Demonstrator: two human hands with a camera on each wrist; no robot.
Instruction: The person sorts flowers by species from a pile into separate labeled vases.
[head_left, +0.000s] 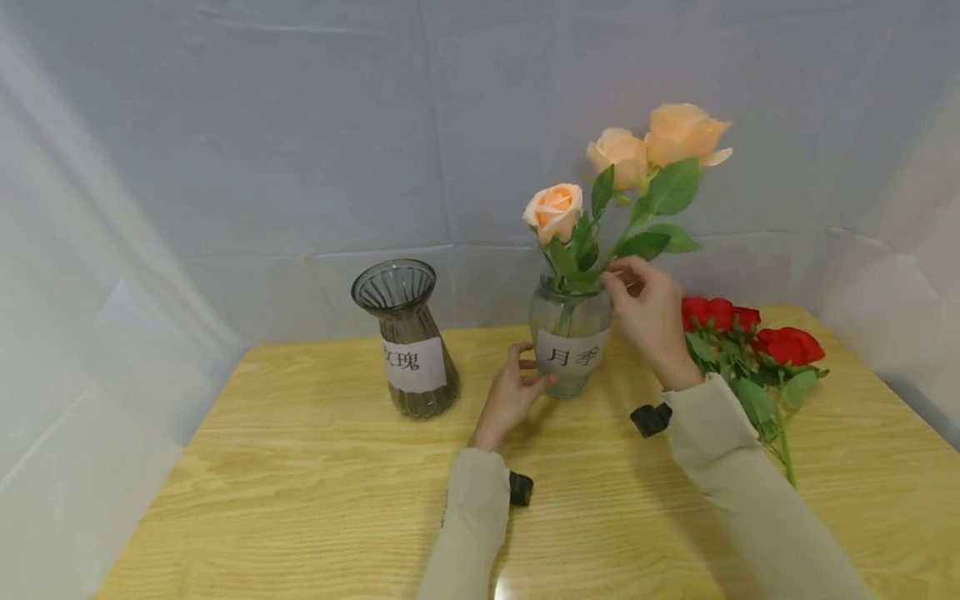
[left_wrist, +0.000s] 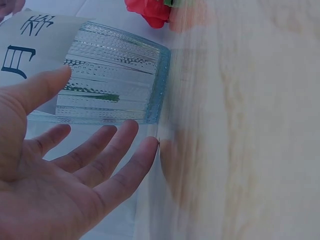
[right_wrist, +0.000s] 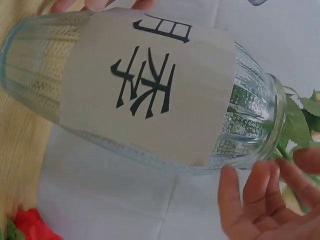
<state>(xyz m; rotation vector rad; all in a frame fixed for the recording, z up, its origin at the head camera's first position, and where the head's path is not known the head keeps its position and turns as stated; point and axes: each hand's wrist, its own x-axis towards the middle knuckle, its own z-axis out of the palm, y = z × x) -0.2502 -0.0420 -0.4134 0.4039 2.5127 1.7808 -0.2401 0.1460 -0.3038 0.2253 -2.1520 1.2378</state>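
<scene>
A clear glass vase (head_left: 570,317) with a white paper label stands upright near the table's back edge. Peach roses (head_left: 553,212) with green leaves rise from its mouth. At the rim, my right hand (head_left: 648,312) pinches the lower stem of the taller peach roses (head_left: 682,137), which lean right. In the right wrist view, the curled fingers of this hand (right_wrist: 270,200) lie beside the vase neck. My left hand (head_left: 513,396) is at the vase's lower left side, fingers loosely spread. The left wrist view shows its thumb (left_wrist: 47,87) in front of the label.
A grey glass vase (head_left: 416,350) with a flared mouth and its own paper label stands to the left. Red roses (head_left: 787,346) with leafy stems lie on the wooden table (head_left: 322,500) at the right. White cloth (head_left: 300,167) hangs behind and at the sides.
</scene>
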